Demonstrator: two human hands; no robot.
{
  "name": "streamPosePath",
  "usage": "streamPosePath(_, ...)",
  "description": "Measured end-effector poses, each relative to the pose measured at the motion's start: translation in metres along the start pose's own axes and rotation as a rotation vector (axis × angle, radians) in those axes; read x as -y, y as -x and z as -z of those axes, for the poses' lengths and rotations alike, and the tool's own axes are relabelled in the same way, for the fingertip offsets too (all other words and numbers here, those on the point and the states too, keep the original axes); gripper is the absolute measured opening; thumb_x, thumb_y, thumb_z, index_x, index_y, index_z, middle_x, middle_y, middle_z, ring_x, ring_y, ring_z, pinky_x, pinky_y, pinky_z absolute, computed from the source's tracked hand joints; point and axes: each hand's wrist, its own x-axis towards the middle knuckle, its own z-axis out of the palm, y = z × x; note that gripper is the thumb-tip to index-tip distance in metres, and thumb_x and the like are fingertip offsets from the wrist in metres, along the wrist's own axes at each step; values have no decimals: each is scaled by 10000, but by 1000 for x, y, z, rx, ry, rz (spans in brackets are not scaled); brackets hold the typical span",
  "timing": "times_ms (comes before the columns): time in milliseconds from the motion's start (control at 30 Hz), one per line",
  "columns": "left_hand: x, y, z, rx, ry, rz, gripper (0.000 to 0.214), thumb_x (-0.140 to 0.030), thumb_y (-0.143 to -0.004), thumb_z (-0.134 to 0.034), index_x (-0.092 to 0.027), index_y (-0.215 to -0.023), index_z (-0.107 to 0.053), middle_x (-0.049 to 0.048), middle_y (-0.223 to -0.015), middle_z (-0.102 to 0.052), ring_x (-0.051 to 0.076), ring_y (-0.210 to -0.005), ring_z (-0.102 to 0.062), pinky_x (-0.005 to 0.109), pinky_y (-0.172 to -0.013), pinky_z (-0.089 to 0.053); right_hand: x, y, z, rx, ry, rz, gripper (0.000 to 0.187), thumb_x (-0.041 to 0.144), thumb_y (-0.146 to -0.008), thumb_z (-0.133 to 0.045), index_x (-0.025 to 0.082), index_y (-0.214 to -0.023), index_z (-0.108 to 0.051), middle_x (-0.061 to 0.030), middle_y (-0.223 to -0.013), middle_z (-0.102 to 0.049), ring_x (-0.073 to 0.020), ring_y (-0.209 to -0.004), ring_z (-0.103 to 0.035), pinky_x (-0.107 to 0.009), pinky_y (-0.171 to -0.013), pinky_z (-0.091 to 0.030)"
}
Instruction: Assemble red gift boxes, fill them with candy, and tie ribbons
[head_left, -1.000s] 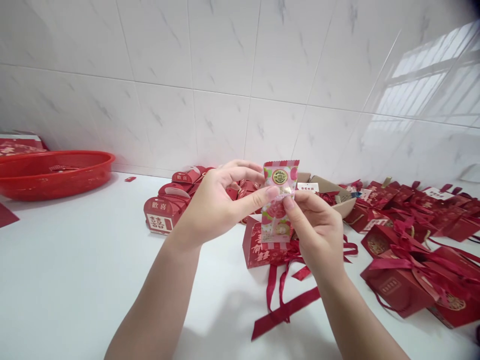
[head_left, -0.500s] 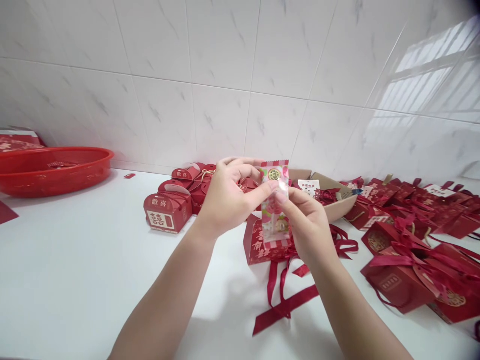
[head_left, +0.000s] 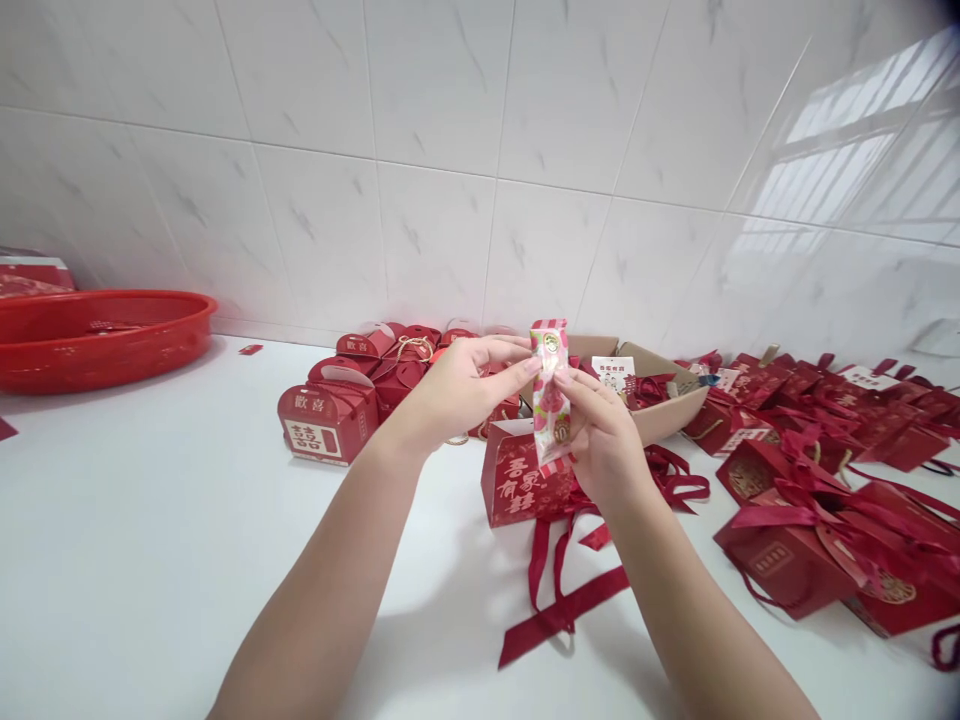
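A wrapped candy with a pink, white and green wrapper stands upright between my two hands. My left hand pinches its left edge, thumb in front and fingers behind. On the other side my right hand grips the candy, with the thumb and index finger at its right edge. Below and behind the candy, a red gift box with white characters rests on the white table. Dark red ribbons trail from this box toward me.
Several small red boxes stand left of centre near the tiled wall. An open cardboard box holding red items sits behind my right hand. Many ribboned red boxes crowd the right side. At far left is a red plastic basin.
The candy has turned so that it shows narrower, and both hands have shifted slightly with it. The whole view has moved a little.
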Motion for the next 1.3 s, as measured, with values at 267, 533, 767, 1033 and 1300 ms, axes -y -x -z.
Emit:
streamPosePath(267, -9, 7, 6, 220, 98, 29, 325, -375, -806, -676, -260, -1111, -683, 59, -1030, -701, 215, -938, -660, 295, -709, -557, 9, 9, -4, 251, -166, -62, 155, 392, -791, -637, 238, -788, -656, 16, -635, -575, -142, -579, -549, -288, -577, -487)
streamPosePath(533, -6, 7, 7, 251, 216, 12, 287, -340, -831, -665, -245, -1100, -693, 57, -940, -712, 201, -896, -674, 355, -839, -546, 5, 10, -5, 369, -290, -90, 162, 360, -830, -630, 220, -748, -644, 20, -647, -528, -104, -588, -504, -232, -574, -455)
streamPosePath(767, -1, 5, 15, 234, 268, -47, 319, -322, -864, -635, -232, -1169, -660, 89, -1100, -676, 207, -889, -662, 323, -729, -567, 6, 10, -2, 415, -167, -132, 246, 421, -867, -596, 192, -792, -644, 1, -673, -562, -97, -607, -515, -213, -557, -405)
streamPosePath(1033, 0, 7, 23, 281, 277, -94, 287, -285, -805, -701, -245, -1088, -714, 79, -1370, -536, 298, -1160, -564, 328, -839, -543, 2, 1, 13, 635, -141, -205, 177, 311, -800, -701, 154, -718, -690, 8, -622, -546, -88, -579, -473, -226, -562, -355)
streamPosePath(1300, 6, 4, 16, 352, 292, -81, 439, -381, -768, -730, -275, -1187, -655, 86, -1194, -646, 284, -1092, -603, 328, -793, -533, -13, -2, 12, 674, -260, -238, 198, 357, -748, -745, 181, -681, -684, 26, -583, -518, -82, -523, -436, -234, -528, -316)
